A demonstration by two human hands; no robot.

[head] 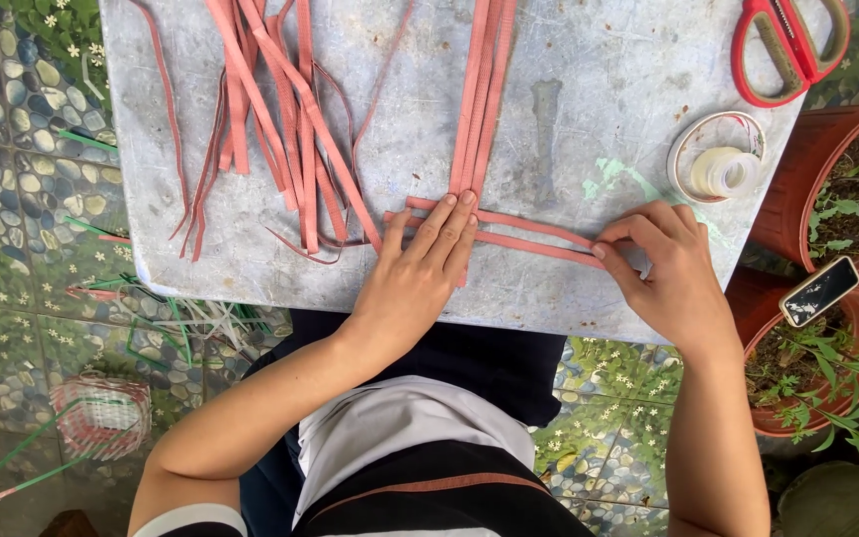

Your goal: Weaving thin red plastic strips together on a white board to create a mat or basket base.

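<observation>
A home patio or garden corner: pebble-patterned floor tiles (22, 149), terracotta plant pots (827, 179), and a worn metal table (589, 109).

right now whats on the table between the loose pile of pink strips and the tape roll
In the head view, the upright bundle of pink strips lies between the loose pile and the tape roll; otherwise bare tabletop.

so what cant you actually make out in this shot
1. Head view: the crossing of the upright pink strips and the flat pink strips lies under the left hand.
2. The flat strips' right ends are covered by the right hand.
3. The red scissors are cut off by the top edge.
4. The phone screen is too small to read.
</observation>
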